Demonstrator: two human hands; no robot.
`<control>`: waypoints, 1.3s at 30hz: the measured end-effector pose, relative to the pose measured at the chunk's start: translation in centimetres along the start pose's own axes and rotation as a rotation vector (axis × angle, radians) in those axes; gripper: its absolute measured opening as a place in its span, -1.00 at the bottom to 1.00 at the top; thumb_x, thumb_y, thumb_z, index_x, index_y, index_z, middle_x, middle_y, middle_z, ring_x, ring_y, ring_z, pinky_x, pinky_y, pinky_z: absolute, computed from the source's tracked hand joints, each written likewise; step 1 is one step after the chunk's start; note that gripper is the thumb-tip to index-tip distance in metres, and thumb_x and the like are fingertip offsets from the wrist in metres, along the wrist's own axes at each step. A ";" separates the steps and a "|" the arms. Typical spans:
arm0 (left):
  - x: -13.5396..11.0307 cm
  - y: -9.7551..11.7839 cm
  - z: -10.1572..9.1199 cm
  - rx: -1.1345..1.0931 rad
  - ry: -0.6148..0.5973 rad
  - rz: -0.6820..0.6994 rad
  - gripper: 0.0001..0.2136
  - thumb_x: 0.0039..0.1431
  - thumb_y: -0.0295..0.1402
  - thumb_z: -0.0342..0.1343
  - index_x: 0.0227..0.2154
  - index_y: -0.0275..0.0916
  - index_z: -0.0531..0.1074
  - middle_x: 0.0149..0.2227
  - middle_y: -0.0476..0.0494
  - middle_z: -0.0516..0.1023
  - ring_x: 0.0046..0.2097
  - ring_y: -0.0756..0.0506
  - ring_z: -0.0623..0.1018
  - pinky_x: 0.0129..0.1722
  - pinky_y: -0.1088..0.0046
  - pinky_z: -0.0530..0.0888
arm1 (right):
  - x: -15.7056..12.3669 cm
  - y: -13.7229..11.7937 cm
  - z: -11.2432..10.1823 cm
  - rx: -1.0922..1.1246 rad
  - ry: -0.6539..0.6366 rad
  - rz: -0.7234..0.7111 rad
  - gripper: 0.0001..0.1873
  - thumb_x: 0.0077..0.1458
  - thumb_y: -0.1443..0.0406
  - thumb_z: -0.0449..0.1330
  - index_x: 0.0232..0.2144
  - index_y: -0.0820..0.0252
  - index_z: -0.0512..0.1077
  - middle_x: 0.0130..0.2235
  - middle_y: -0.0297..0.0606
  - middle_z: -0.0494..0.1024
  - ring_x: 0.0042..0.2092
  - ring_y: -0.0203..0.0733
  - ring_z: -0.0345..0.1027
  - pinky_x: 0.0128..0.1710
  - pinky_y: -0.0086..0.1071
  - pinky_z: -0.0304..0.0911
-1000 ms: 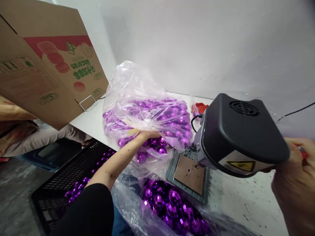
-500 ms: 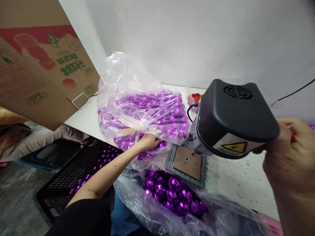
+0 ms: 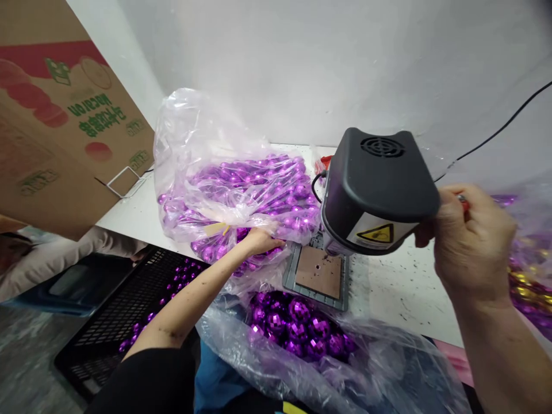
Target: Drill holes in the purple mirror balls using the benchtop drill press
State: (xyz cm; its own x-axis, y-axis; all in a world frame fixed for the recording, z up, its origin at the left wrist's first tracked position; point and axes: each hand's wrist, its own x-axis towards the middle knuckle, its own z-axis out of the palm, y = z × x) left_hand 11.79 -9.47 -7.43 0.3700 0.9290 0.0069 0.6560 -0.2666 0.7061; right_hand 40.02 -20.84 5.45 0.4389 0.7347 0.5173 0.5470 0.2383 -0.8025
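My left hand (image 3: 260, 239) is at the mouth of a clear plastic bag (image 3: 181, 115), its fingers reaching right over shiny purple balls (image 3: 254, 178); plastic and balls partly cover the fingertips. My right hand (image 3: 474, 238) is closed around a handle with a red part at the right of a black machine (image 3: 379, 178), which has a round vent and a yellow warning label. Below the machine head lies a grey base plate (image 3: 345, 290) with a brown square board (image 3: 319, 270) on it. A second plastic sheet or bag (image 3: 259, 356) in my lap holds larger faceted purple balls (image 3: 297, 322).
A black crate (image 3: 86, 333) with purple balls stands low at left. A printed cardboard box (image 3: 99, 132) and a white wire frame (image 3: 125, 183) are at the table's left end. A person's leg (image 3: 81, 259) shows behind. Purple and gold ornaments (image 3: 526, 282) lie at far right.
The view has turned slightly right, shifting the table scene left. My left hand has slid a little to the right across the bag mouth. My right hand stays on the machine's handle.
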 end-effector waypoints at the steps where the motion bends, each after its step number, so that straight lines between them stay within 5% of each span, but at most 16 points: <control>1: -0.7 0.4 -0.5 -0.035 -0.087 0.005 -0.68 -0.10 -0.28 0.33 -0.20 -0.14 0.55 -0.32 -0.08 0.58 -0.27 -0.16 0.53 -0.19 0.30 0.45 | 0.0 -0.1 -0.1 -0.002 -0.013 0.005 -0.57 0.12 -0.07 0.19 -0.40 0.19 0.40 -0.69 -0.49 0.30 -0.66 -0.42 0.14 -0.68 -0.50 0.00; 3: -2.4 1.1 -1.3 -0.147 -0.241 0.007 -0.66 0.02 -0.26 0.27 -0.11 -0.18 0.50 -0.29 -0.09 0.55 -0.29 -0.13 0.50 -0.22 0.32 0.43 | 0.0 -0.2 -0.1 -0.011 -0.021 0.004 -0.57 0.12 -0.07 0.18 -0.41 0.19 0.40 -0.68 -0.49 0.31 -0.66 -0.44 0.12 -0.68 -0.51 -0.01; 7: -6.2 2.0 -1.5 -0.431 -0.296 -0.017 -0.51 0.06 -0.20 0.30 0.05 -0.18 0.40 -0.13 -0.12 0.49 -0.16 -0.13 0.45 -0.14 0.34 0.39 | 0.1 -0.3 0.1 0.001 0.005 0.005 -0.59 0.13 -0.05 0.17 -0.42 0.18 0.38 -0.69 -0.50 0.29 -0.68 -0.43 0.13 -0.69 -0.50 -0.01; 12: -8.9 2.9 -0.1 -0.665 -0.433 -0.109 -0.41 0.09 -0.17 0.30 0.19 -0.04 0.31 -0.28 -0.02 0.42 -0.26 -0.07 0.40 -0.27 0.43 0.33 | 0.0 -0.3 0.2 0.054 -0.008 -0.011 -0.56 0.11 -0.08 0.18 -0.44 0.18 0.35 -0.69 -0.51 0.28 -0.68 -0.42 0.13 -0.70 -0.48 0.01; 17: -9.3 4.0 2.3 -0.933 -0.437 -0.187 -0.46 0.06 -0.20 0.33 0.11 -0.06 0.36 -0.11 -0.05 0.48 -0.09 -0.09 0.47 -0.11 0.44 0.38 | 0.1 -0.3 0.1 0.046 -0.027 -0.014 -0.54 0.12 -0.10 0.17 -0.43 0.18 0.34 -0.68 -0.51 0.30 -0.67 -0.42 0.15 -0.70 -0.49 0.00; 21: -9.4 3.7 4.2 -0.992 -0.355 -0.251 -0.49 0.04 -0.18 0.34 0.07 -0.09 0.39 -0.13 -0.06 0.49 -0.12 -0.08 0.48 -0.20 0.47 0.43 | 0.2 -0.1 0.0 0.072 -0.032 -0.004 -0.53 0.10 -0.11 0.18 -0.42 0.17 0.34 -0.68 -0.54 0.24 -0.68 -0.43 0.12 -0.71 -0.48 0.01; 26: -9.8 2.6 4.1 -0.995 -0.397 -0.242 -0.36 0.00 -0.25 0.38 0.18 0.01 0.33 -0.06 -0.05 0.49 -0.11 -0.07 0.48 -0.10 0.40 0.46 | 0.1 -0.2 0.0 0.071 -0.039 -0.003 -0.57 0.12 -0.08 0.18 -0.41 0.17 0.34 -0.68 -0.53 0.26 -0.68 -0.43 0.12 -0.71 -0.49 -0.01; 29: -9.9 2.3 3.8 -0.810 -0.361 -0.223 -0.60 0.08 -0.15 0.32 -0.02 -0.10 0.49 -0.16 -0.03 0.51 -0.17 -0.06 0.47 -0.14 0.43 0.42 | 0.1 -0.3 0.0 0.066 -0.035 -0.009 -0.60 0.14 -0.05 0.18 -0.41 0.16 0.33 -0.68 -0.53 0.27 -0.68 -0.43 0.13 -0.71 -0.50 -0.01; 32: -9.7 2.1 3.8 -0.904 -0.287 -0.289 -0.65 0.13 -0.03 0.24 -0.22 -0.21 0.52 -0.29 -0.05 0.50 -0.27 -0.05 0.44 -0.26 0.45 0.39 | 0.1 -0.3 0.0 0.066 -0.038 -0.010 -0.60 0.14 -0.05 0.17 -0.41 0.16 0.34 -0.68 -0.53 0.27 -0.67 -0.43 0.14 -0.71 -0.50 0.01; 36: -9.5 2.2 3.9 -1.273 -0.448 -0.378 -0.55 -0.06 -0.20 0.41 -0.07 -0.17 0.50 -0.23 -0.08 0.53 -0.27 -0.03 0.49 -0.20 0.42 0.43 | 0.2 -0.2 -0.1 0.055 -0.043 -0.004 -0.60 0.13 -0.05 0.18 -0.41 0.16 0.35 -0.68 -0.53 0.27 -0.67 -0.43 0.14 -0.71 -0.50 0.01; 39: -9.5 2.5 4.0 -1.284 -0.550 -0.351 -0.39 -0.12 -0.36 0.44 0.07 -0.11 0.46 -0.14 -0.09 0.57 -0.18 -0.05 0.54 -0.06 0.40 0.42 | 0.3 -0.1 -0.1 0.047 -0.050 -0.009 -0.60 0.14 -0.05 0.18 -0.41 0.17 0.35 -0.69 -0.53 0.27 -0.67 -0.42 0.14 -0.70 -0.49 0.02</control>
State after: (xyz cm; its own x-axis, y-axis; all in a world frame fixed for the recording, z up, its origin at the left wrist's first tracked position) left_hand 12.55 -19.95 -8.56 0.7133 0.6025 -0.3580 -0.1603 0.6375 0.7535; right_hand 40.15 -20.75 5.71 0.3975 0.7627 0.5102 0.5159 0.2740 -0.8116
